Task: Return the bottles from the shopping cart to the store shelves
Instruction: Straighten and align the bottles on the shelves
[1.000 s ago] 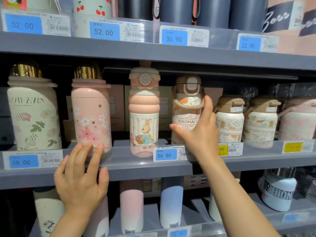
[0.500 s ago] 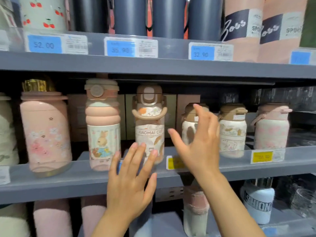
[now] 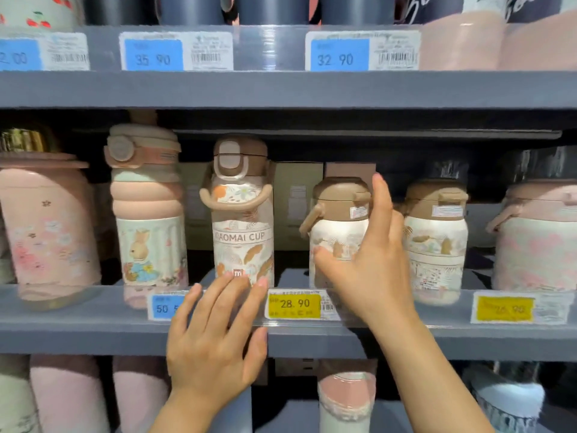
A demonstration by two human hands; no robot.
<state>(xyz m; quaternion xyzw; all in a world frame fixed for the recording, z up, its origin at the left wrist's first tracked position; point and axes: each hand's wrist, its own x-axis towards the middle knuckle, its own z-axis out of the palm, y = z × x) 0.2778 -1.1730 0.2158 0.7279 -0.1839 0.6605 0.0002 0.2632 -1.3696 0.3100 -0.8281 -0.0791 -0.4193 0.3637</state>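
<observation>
My right hand (image 3: pixel 371 267) is spreading wide around the squat brown-lidded bottle (image 3: pixel 338 232), thumb at its front and forefinger up beside the lid; I cannot tell whether the fingers are truly touching it or only framing it. A second ago that same hand was against the XIAOMAI CUP bottle (image 3: pixel 243 226), so it is moving one place to the right of that bottle. My left hand (image 3: pixel 215 342) is lying flat and open on the middle shelf edge (image 3: pixel 78 329), fingertips just below the XIAOMAI CUP bottle, having slid there from under the pink floral flask (image 3: pixel 46 226) far to its left. Neither hand is carrying anything. I judge the XIAOMAI CUP bottle is already shelved, and I am now straightening its neighbour above the yellow 28.90 tag (image 3: pixel 295 304).
</observation>
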